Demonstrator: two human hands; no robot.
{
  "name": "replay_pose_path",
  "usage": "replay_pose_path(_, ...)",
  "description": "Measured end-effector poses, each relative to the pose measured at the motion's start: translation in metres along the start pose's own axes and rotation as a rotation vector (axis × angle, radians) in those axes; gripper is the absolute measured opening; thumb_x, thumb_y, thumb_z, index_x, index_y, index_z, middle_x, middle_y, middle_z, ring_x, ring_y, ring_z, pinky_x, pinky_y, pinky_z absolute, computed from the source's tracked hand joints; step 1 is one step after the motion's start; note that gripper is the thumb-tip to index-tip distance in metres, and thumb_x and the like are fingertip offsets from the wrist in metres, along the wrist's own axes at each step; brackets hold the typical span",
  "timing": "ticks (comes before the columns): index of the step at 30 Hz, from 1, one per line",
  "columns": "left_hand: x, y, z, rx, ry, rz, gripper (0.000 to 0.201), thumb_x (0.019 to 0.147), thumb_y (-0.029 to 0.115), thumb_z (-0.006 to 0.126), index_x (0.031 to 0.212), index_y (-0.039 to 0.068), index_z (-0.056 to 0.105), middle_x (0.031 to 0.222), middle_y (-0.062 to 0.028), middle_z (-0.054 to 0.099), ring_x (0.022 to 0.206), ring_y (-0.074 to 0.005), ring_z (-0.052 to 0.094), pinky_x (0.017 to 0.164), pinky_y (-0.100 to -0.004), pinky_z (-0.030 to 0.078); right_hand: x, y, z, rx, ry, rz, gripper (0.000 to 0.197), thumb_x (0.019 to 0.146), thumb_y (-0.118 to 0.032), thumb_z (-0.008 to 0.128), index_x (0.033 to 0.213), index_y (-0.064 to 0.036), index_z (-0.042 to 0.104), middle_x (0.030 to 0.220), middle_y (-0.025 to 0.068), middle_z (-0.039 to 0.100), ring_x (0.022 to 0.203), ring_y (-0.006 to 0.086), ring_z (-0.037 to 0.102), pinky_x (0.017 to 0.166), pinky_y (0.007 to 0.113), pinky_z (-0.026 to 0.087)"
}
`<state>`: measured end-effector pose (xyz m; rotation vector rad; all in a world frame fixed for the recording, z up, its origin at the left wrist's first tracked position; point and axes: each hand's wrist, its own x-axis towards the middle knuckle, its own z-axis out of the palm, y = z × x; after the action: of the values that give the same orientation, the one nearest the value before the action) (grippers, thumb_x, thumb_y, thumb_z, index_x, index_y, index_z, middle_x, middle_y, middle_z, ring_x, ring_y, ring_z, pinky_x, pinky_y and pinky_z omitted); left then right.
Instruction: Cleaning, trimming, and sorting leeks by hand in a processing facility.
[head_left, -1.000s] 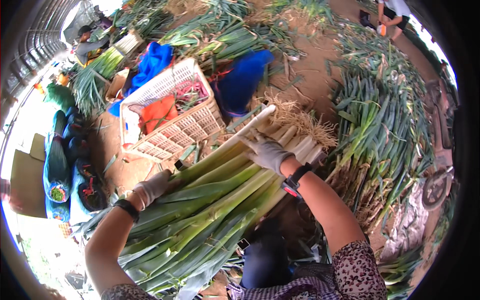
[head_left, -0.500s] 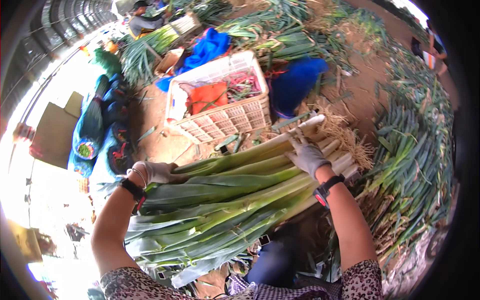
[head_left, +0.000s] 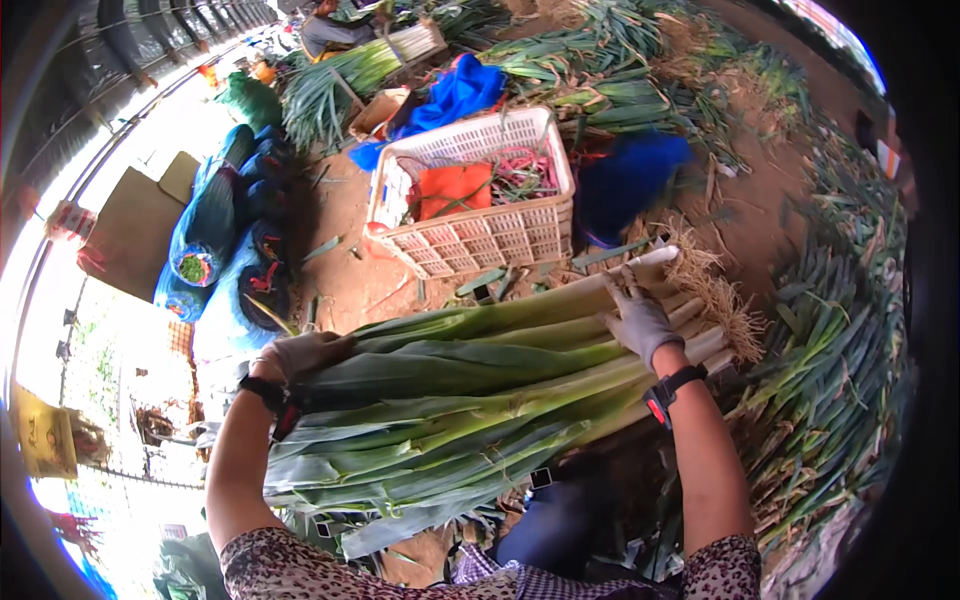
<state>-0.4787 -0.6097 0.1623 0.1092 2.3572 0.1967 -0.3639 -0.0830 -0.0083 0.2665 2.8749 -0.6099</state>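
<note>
A wide bundle of leeks (head_left: 480, 385) lies across in front of me, green leaves to the left, white stems and pale roots (head_left: 722, 300) to the right. My left hand (head_left: 300, 355), in a light glove, is closed over leaves at the bundle's far left edge. Right beside it a thin yellowish leaf (head_left: 268, 314) sticks up; whether the fingers hold it too is unclear. My right hand (head_left: 642, 322), also gloved, rests on the white stems near the roots, fingers spread. Both wrists carry dark bands with red parts.
Beyond the bundle stands a white plastic crate (head_left: 475, 240) with an orange-red piece and pinkish strands inside. Blue-wrapped bundles (head_left: 205, 225) lie at left, blue netting (head_left: 625, 190) beside the crate. Piled leeks (head_left: 830, 370) line the right. At the far left a person (head_left: 335, 35) sits near more leeks.
The whole view has shifted, so the scene sits further right. The thin yellowish leaf now shows beside my left hand. My right hand keeps its place on the stems.
</note>
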Motion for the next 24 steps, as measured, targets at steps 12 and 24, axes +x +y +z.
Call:
replay_pose_path(12,0.032,-0.031,0.017,0.273,0.205,-0.284,0.099,0.097,0.083,0.033,0.109,-0.006,0.077,0.108,-0.0302,0.074,0.108,-0.0444,0.071,0.094,-0.0487,0.052,0.002,0.003,0.006,-0.033,0.000,-0.010,0.083,0.099,-0.045,0.062,0.170,-0.0318,0.022,0.178,0.0093,0.013,0.153,0.0376,0.037,0.127,0.048,0.029)
replay_pose_path(24,0.028,-0.204,0.030,0.882,0.505,0.069,0.013,0.088,0.009,0.067,0.091,0.013,0.080,0.088,-0.0061,0.078,0.089,-0.0232,0.077,0.074,-0.0354,0.060,0.004,-0.006,0.013,-0.006,0.021,-0.060,0.085,0.099,-0.050,0.064,0.170,-0.0336,0.020,0.178,0.0086,0.014,0.151,0.0429,0.039,0.125,0.050,0.030)
